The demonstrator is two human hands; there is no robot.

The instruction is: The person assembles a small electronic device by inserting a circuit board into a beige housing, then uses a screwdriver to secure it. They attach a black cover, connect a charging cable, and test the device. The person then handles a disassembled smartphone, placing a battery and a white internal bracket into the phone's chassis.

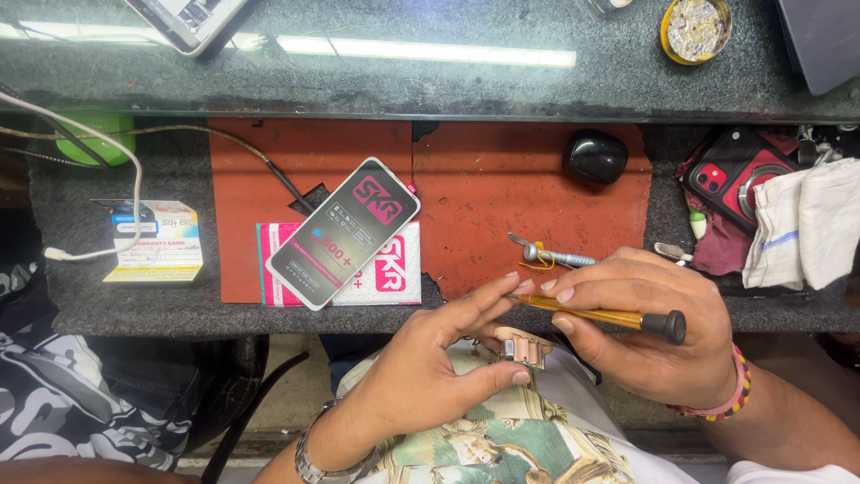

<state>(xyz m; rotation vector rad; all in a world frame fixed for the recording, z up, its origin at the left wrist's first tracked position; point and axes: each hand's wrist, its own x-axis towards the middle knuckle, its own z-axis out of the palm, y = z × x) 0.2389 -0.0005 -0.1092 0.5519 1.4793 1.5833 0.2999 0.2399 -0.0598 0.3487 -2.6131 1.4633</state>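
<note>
Low in the frame's centre, my left hand [421, 376] pinches the small, light, fragile-looking part [522, 348] by its edges, while my right hand [649, 327] is clamped round the stiff, slim yellow-handled screwdriver [596, 314].

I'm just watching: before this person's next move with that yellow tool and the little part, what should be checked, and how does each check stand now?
1. Small part pinched between left hand thumb and fingers: ok.
2. Yellow-handled tool held in right hand: ok.
3. Tool tip on the part: cannot tell, fingers hide it.
4. Part supported: not ok, it is held over the lap, off the red mat.
5. Phone away from the hands: ok, it lies on a pink box.
6. Spare metal tool close by: ok.
</note>
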